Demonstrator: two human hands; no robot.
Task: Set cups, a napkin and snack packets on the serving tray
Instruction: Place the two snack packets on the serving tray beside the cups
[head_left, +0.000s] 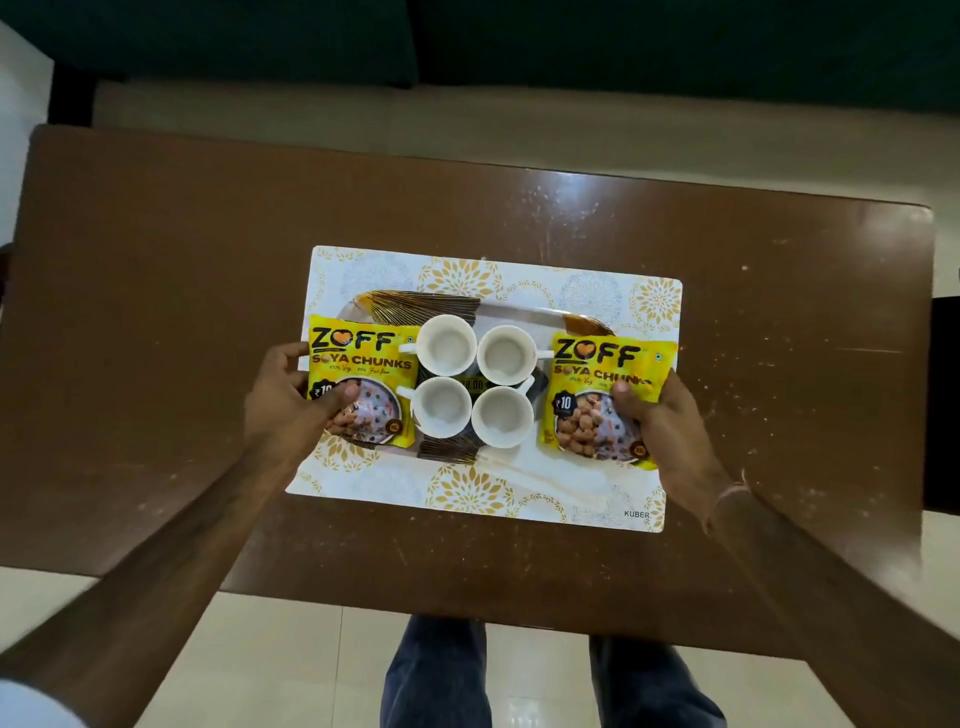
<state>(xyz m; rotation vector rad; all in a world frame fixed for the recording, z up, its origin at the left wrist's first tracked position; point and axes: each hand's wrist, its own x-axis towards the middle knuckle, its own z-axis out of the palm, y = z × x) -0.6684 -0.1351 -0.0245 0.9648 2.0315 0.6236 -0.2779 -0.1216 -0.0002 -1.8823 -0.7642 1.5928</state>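
**Both hands on packets at the tray ends**

I see the serving tray (415, 304) lying with its long axis left to right on a patterned placemat (519, 501), which sits on the brown table (156, 260). Four white cups (447, 345) stand upright in a two-by-two block at the tray's middle, open mouths up, handles pointing outward to left and right. Two yellow packets flank them, one at each end of the tray, print upright toward me. My left hand (283, 402) pinches the left packet (361, 382), thumb on its face. My right hand (657, 421) grips the right packet (597, 395) the same way. A dark item (480, 384) shows between the cups; I cannot tell what it is.
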